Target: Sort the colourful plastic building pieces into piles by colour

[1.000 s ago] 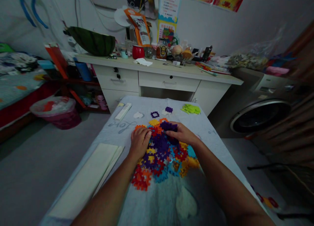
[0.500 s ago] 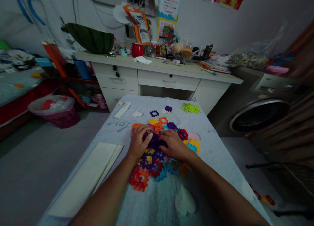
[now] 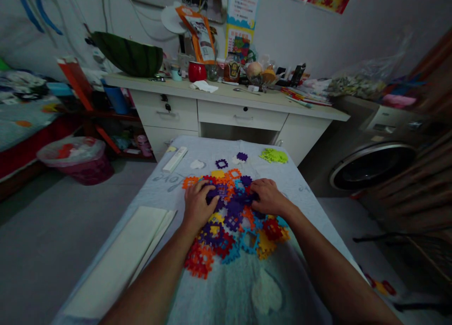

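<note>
A pile of plastic toothed building pieces (image 3: 235,221) in purple, orange, red, blue and yellow lies on the cloth-covered table. At the pile's left side, my left hand (image 3: 198,202) is closed, with a purple toothed piece (image 3: 221,190) between thumb and fingers. My right hand (image 3: 270,197) is on the right side, its fingers curled round another dark purple piece (image 3: 249,199) that they partly hide. Two purple pieces lie apart beyond the pile, one a hollow frame (image 3: 221,163), the other a fuller square (image 3: 242,156).
Lime-green pieces (image 3: 274,155) sit in a heap at the table's far right. A white narrow box (image 3: 175,159) lies far left, and folded pale sheets (image 3: 118,259) lie near left. A white desk (image 3: 226,97) stands beyond the table, with a washing machine (image 3: 370,141) to its right.
My right hand has moved right, away from my left hand, uncovering purple pieces in the middle. Pieces at the pile's right side have shifted nearer to me. My left hand has moved slightly left.
</note>
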### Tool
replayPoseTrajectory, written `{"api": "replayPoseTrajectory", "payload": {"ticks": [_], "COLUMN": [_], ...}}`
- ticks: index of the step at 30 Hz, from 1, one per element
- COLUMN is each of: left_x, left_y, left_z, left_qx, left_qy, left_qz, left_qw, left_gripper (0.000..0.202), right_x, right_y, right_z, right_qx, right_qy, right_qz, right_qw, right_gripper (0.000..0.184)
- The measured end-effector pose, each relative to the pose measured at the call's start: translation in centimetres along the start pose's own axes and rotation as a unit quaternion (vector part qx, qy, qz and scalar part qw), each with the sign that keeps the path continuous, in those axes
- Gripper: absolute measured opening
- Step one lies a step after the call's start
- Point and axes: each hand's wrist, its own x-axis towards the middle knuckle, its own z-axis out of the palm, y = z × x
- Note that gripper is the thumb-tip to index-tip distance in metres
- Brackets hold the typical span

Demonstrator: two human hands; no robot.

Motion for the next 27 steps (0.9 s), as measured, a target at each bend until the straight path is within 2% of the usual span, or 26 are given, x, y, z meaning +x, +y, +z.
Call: {"api": "replayPoseTrajectory", "payload": {"ticks": [3,7,10,12,16,21,24,27], "left_x": [0.0,0.0,0.1,0.1,0.1,0.2,0.2,0.2], "left_y": [0.0,0.2,0.4,0.4,0.2,0.0,0.0,-0.1], "left_z": [-0.1,-0.3,-0.5,-0.7,-0.9,-0.5,-0.3,-0.3], "left_qx": [0.024,0.028,0.023,0.029,0.055,0.080,0.079,0.046], "left_qy": [0.021,0.035,0.029,0.030,0.042,0.046,0.023,0.006], "left_qz": [-0.018,-0.034,-0.044,-0.056,-0.074,-0.074,-0.065,-0.039], "left_qw": [0.999,0.998,0.998,0.998,0.995,0.993,0.994,0.998], "left_gripper": [0.025,0.031,0.038,0.043,0.045,0.041,0.041,0.039], "right_x": [1.3,6.1,11.0,13.8,16.8,17.6,18.3,19.3], "right_y": [1.8,3.9,5.1,5.6,6.4,5.6,3.8,1.5], "right_z": [-0.6,-0.8,0.2,1.3,3.1,3.5,3.3,3.3], "right_qx": [0.003,0.031,0.037,0.038,0.042,0.048,0.088,0.136], "right_qy": [-0.019,-0.018,0.013,0.036,0.044,0.054,0.084,0.046], "right_qz": [0.026,0.065,0.131,0.172,0.203,0.218,0.165,0.101], "right_qw": [0.999,0.997,0.991,0.984,0.977,0.973,0.979,0.985], "right_gripper": [0.025,0.029,0.033,0.043,0.056,0.051,0.057,0.060]}}
